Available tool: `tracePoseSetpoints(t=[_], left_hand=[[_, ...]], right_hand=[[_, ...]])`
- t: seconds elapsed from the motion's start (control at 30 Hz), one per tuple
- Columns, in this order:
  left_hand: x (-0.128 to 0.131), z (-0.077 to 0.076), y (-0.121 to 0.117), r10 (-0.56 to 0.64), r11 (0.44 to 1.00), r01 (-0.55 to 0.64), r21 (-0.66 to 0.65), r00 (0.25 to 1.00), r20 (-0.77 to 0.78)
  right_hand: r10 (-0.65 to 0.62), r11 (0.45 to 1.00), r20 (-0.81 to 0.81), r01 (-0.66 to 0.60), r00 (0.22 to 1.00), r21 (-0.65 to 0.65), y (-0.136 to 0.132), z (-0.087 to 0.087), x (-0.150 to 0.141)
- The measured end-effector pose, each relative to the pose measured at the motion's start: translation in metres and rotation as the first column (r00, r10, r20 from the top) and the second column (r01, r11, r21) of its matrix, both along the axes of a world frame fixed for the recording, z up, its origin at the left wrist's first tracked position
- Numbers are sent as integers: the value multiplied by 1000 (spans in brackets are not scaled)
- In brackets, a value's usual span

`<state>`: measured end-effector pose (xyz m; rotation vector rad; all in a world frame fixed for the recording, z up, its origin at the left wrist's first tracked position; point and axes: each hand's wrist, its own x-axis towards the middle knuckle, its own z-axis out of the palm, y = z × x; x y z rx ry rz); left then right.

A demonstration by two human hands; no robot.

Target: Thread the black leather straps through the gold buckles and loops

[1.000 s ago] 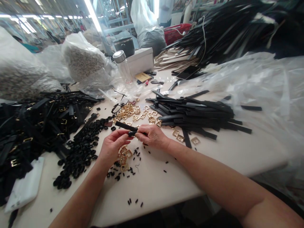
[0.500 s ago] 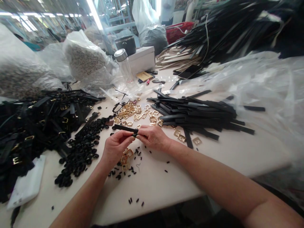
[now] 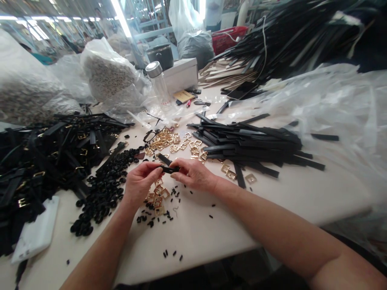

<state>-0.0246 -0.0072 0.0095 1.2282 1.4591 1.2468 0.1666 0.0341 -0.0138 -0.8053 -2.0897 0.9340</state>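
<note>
A black strap [image 3: 168, 169] is stretched between my two hands over the middle of the table. My left hand [image 3: 139, 180] pinches its left end between thumb and fingers. The other end is gripped by my right hand [image 3: 192, 174], and part of the strap sticks up behind the fingers. Whether a small fitting sits on the strap is too small to make out. Below my hands lie several gold buckles [image 3: 158, 198] and small black pieces [image 3: 175, 193]. More gold buckles [image 3: 166, 139] are heaped just beyond my fingers.
Black straps [image 3: 248, 143] are stacked at right, with plastic sheeting [image 3: 332, 96] behind. At left are round black pieces [image 3: 102, 193], a pile of buckled straps [image 3: 39, 161] and a white plastic block [image 3: 36, 231]. A glass bottle [image 3: 159, 82] and white box [image 3: 181, 74] stand behind.
My hands have moved slightly apart, the left one leftward. The strap's free part, which lay out to the left, now shows shorter and angled behind my right fingers.
</note>
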Motion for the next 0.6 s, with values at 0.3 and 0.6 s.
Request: tracePoseSetpoints(t=[0.3,0.6], left_hand=[[3,-8,-1,-52,998,52,-42,999,7],[-5,-14,2,22,996,-3,-89,977,211]], right_hand=[[-25,993,-47,19,999,-116,-4,-6,-5],[14,983,-177,-46,984,-176,-2,-10,-5]])
